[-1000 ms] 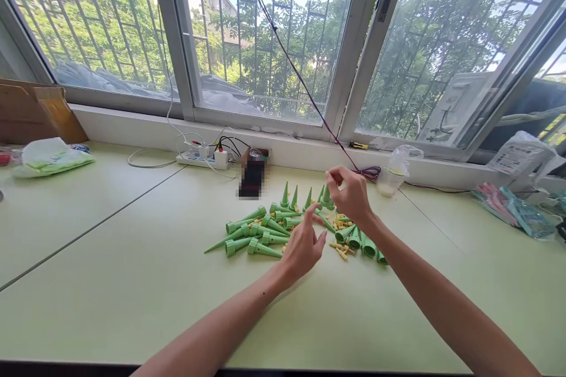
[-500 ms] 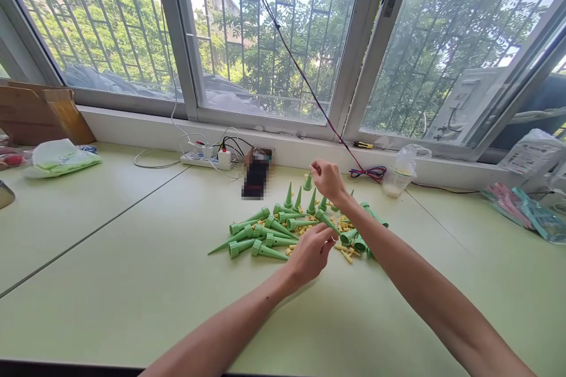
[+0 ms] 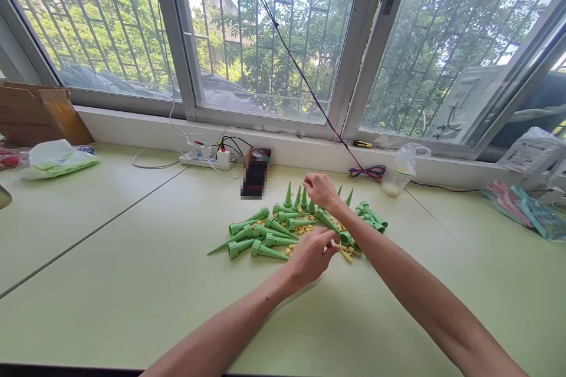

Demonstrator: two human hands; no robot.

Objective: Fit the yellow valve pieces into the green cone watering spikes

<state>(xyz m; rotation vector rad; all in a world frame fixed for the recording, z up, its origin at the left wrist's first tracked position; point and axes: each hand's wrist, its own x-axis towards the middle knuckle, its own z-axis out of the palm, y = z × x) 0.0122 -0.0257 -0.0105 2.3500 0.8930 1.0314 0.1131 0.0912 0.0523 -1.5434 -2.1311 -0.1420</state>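
Note:
My right hand [image 3: 322, 191] reaches over the back of a pile of green plastic spikes. Its fingertips are pinched at the tip of a green plastic spike [image 3: 304, 199] standing upright beside other upright ones [image 3: 289, 195]. Nearer to me, my left hand [image 3: 312, 254] is low over the front of the pile, thumb and fingers curled together; whatever they hold is too small or hidden to make out. Hollow, ribbed-capped spikes [image 3: 242, 247] lie to its left. Small yellow plastic pieces [image 3: 305, 228] are scattered among them. My right forearm hides part of the pile.
By the window sill are a power strip [image 3: 192, 159] with cables, a blurred dark object [image 3: 255, 179], a coiled cable [image 3: 368, 173] and a bagged cup [image 3: 397, 179]. A cardboard box [image 3: 39, 113] and plastic packet [image 3: 62, 160] stand left; bagged items [image 3: 526, 206] lie right.
My right hand has moved slightly left and down, bringing the raised green spike down into the upright row. My left hand stays nearly in place, its fingers shifting slightly.

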